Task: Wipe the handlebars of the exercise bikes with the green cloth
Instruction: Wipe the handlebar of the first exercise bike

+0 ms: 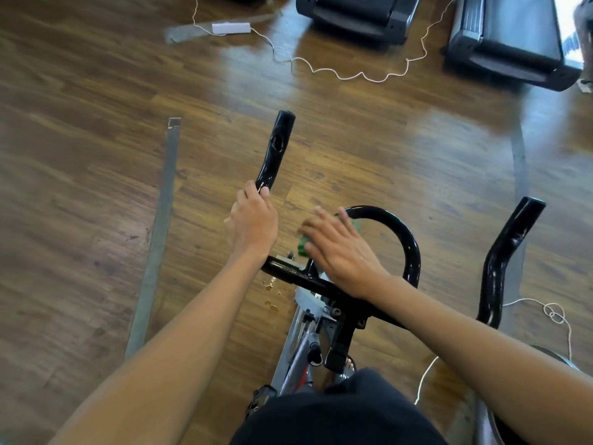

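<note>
I see a brown wood floor [80, 220], shiny in spots. A long grey strip [157, 239] is stuck flat on it at the left. A shorter grey strip [192, 28] lies far up, with a small white box [230, 28] on it. A wiggly white cord [337, 72] runs from the box. Two dark treadmills [356, 14] stand at the top. The exercise bike [298, 342] stands near me, with little brown crumbs [271, 284] beside it.

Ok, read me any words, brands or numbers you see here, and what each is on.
Nothing reads in full.
Bike frame: white letters, partly hidden by dark clothing, not legible.
Left handlebar: small white label beside the left hand, too small to read.
</note>
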A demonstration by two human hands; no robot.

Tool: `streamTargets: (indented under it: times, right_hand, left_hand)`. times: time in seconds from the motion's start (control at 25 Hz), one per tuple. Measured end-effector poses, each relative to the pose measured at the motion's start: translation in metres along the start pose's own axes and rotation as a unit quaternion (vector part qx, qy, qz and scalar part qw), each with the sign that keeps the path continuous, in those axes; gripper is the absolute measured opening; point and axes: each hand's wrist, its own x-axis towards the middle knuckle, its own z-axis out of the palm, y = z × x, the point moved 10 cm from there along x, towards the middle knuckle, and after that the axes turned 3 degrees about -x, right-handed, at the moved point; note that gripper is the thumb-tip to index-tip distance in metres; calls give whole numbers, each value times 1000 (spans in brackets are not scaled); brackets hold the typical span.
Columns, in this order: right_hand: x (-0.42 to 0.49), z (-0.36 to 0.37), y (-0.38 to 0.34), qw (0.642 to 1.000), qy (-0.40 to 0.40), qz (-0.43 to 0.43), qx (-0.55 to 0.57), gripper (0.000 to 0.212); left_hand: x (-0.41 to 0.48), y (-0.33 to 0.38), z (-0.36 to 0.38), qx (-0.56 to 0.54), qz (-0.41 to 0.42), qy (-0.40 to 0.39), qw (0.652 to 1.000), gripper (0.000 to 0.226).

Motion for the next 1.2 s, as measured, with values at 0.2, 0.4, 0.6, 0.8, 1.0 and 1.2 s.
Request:
streamTargets:
  times: [0.2, 0.4, 0.6, 0.8, 1.0, 1.2]
  right_hand:
    - [3, -1, 7, 999, 0, 34, -36, 53]
    - [1, 5, -9, 998, 6, -1, -67, 47]
    - [6, 5, -20, 994, 42, -3, -99, 44]
    - [32, 9, -24, 979, 5, -28, -202, 39]
    - [49, -2, 27, 982, -116, 94, -117, 52]
    - [-21, -12, 164, 858, -115, 456, 207, 49]
  left_hand:
    - [0, 1, 2, -2, 1, -4, 1000, 43]
    - [1, 1, 1, -12, 6, -1, 1000, 44]
    - [0, 2, 0, -11, 11, 2, 1000, 44]
    - [-1, 1, 0, -10, 15, 2, 1000, 45]
    - [-2, 1, -2, -27, 16, -9, 999, 43]
    - [-1, 4, -2, -26, 15, -6, 1000, 45]
